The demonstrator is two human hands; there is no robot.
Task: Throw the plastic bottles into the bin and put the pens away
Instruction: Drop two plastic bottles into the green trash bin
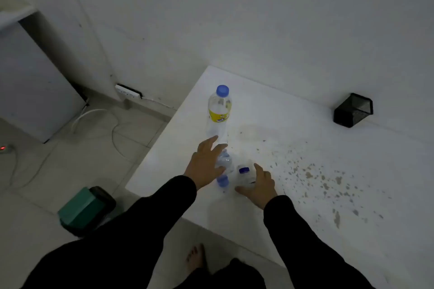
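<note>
A tall clear plastic bottle [219, 110] with a blue cap and yellow label stands upright near the left edge of the white table [293, 148]. In front of it lies a crumpled clear bottle [224, 166] with a blue cap, and my left hand [206, 162] reaches over it with fingers spread, touching it. A small clear bottle [244, 172] with a dark blue cap sits just to the right, with my right hand [258, 185] open around it. No pens are visible.
A black mesh pen holder [353, 110] stands at the table's back right by the wall. A green-lidded bin [85, 210] sits on the floor left of the table. Cables and a power strip [128, 91] lie by the wall. Dark specks mark the tabletop.
</note>
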